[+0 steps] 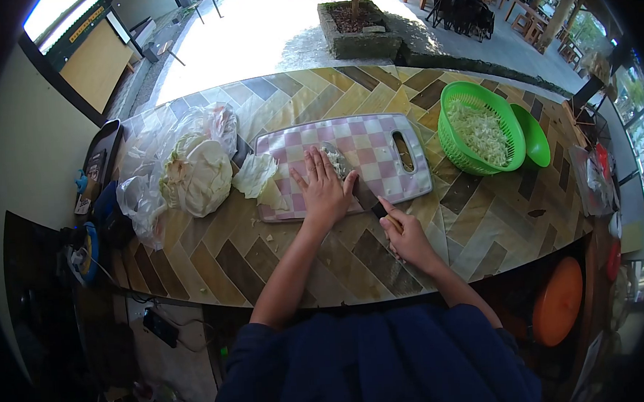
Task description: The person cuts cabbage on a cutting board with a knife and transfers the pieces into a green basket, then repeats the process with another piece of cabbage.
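Observation:
My right hand (409,240) is closed around the handle of a kitchen knife (366,197), whose blade points up and to the left over the cutting board (373,136). The board has a pink and white check and a handle slot at its right end. Flat beside the blade lies my left hand (324,193), fingers stretched out; whether it touches the blade or cabbage beneath is hard to tell. A little shredded cabbage (337,164) shows by its fingers. Loose cabbage leaves (257,177) rest on the board's left edge.
At left, a cut cabbage (198,177) sits by a clear plastic bag (141,199). A green basket (450,140) of shredded cabbage (484,132) stands at right, against a green bowl (534,142). A dark tray (103,158) lies at the far left, an orange round object (558,301) below right.

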`<move>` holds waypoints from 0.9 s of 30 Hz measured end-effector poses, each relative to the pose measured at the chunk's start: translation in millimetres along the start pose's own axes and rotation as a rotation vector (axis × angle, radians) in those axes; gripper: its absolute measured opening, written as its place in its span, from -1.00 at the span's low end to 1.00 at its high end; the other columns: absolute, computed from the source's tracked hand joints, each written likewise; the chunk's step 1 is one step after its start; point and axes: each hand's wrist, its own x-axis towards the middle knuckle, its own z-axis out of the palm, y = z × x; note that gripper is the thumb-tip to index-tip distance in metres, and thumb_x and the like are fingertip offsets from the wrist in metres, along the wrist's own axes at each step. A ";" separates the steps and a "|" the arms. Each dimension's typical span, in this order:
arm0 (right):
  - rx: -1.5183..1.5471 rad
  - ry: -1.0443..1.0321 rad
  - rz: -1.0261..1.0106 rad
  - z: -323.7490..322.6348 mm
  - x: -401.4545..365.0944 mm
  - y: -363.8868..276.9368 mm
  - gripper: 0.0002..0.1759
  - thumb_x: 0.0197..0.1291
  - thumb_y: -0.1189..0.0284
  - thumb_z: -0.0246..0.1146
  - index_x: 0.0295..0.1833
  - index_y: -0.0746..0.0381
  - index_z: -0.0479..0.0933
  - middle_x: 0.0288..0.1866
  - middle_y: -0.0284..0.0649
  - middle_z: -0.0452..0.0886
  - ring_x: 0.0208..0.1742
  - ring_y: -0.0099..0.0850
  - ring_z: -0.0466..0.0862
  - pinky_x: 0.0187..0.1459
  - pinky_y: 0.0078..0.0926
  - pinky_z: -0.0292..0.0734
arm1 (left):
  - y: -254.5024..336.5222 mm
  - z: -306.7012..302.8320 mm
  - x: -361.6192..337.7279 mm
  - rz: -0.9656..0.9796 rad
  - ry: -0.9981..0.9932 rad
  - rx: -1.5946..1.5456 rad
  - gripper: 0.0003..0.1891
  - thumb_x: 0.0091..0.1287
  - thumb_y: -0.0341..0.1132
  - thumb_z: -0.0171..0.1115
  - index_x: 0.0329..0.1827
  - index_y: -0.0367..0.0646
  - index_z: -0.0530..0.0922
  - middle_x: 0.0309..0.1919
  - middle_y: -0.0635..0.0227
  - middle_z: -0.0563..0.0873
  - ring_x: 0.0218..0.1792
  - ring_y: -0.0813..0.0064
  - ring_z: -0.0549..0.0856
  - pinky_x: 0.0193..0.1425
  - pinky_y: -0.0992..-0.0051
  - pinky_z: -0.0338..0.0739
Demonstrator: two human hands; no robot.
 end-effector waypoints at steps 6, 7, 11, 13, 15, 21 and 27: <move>0.393 -0.101 0.190 12.6 -5.5 2.0 -0.42 0.48 0.38 0.06 0.55 0.17 0.16 -0.53 -0.38 0.38 -0.72 -0.69 0.32 -0.74 -0.65 0.30 | 1.7 -0.8 -1.4 0.029 0.006 -0.011 -0.08 0.46 0.28 -0.26 0.52 -0.48 0.00 0.57 -0.07 0.00 0.60 0.06 -0.09 0.50 -0.25 -0.51; 0.421 -0.108 0.203 12.2 -4.7 4.2 -0.42 0.48 0.38 0.06 0.55 0.16 0.16 -0.53 -0.38 0.38 -0.72 -0.68 0.32 -0.73 -0.65 0.31 | 2.8 -1.3 -1.6 0.028 0.001 -0.022 -0.08 0.47 0.28 -0.26 0.52 -0.48 0.00 0.57 -0.06 0.00 0.60 0.06 -0.09 0.50 -0.25 -0.50; 0.534 -0.131 0.254 7.0 -4.0 5.1 -0.43 0.49 0.37 0.06 0.55 0.10 0.16 -0.52 -0.38 0.38 -0.72 -0.66 0.32 -0.72 -0.65 0.32 | 5.0 -5.7 -2.6 0.033 -0.013 -0.081 -0.09 0.47 0.27 -0.25 0.53 -0.45 -0.01 0.57 -0.06 0.00 0.61 0.09 -0.09 0.50 -0.24 -0.50; 0.562 -0.131 0.263 3.3 -4.0 2.9 -0.43 0.49 0.37 0.07 0.56 0.07 0.16 -0.52 -0.38 0.39 -0.72 -0.66 0.32 -0.73 -0.65 0.32 | 4.3 -12.9 -2.8 0.039 -0.012 -0.119 -0.10 0.47 0.27 -0.25 0.54 -0.44 -0.01 0.57 -0.06 0.00 0.61 0.09 -0.09 0.51 -0.23 -0.49; 0.562 -0.125 0.254 -1.1 -4.4 -0.7 -0.42 0.49 0.36 0.07 0.56 0.05 0.16 -0.51 -0.38 0.39 -0.72 -0.67 0.32 -0.73 -0.66 0.31 | 0.4 -21.9 -3.4 0.043 -0.005 -0.154 -0.10 0.48 0.27 -0.25 0.54 -0.42 -0.02 0.57 -0.05 0.00 0.60 0.08 -0.08 0.52 -0.21 -0.46; 0.497 -0.124 0.211 -18.3 -2.5 1.1 -0.40 0.49 0.31 0.08 0.57 0.01 0.13 -0.48 -0.38 0.40 -0.72 -0.67 0.30 -0.72 -0.66 0.31 | -12.4 -39.5 -6.7 0.033 -0.025 -0.053 -0.13 0.47 0.22 -0.16 0.54 -0.42 0.01 0.57 -0.04 0.00 0.60 0.07 -0.08 0.54 -0.20 -0.35; 0.491 -0.095 0.236 -24.9 -7.5 -5.8 -0.40 0.49 0.33 0.08 0.57 0.02 0.13 -0.49 -0.39 0.40 -0.72 -0.68 0.32 -0.73 -0.66 0.30 | -18.1 -50.9 -9.5 0.037 -0.134 -0.013 -0.11 0.45 0.18 -0.04 0.56 -0.38 -0.05 0.59 0.01 -0.04 0.61 0.10 -0.13 0.57 -0.11 -0.35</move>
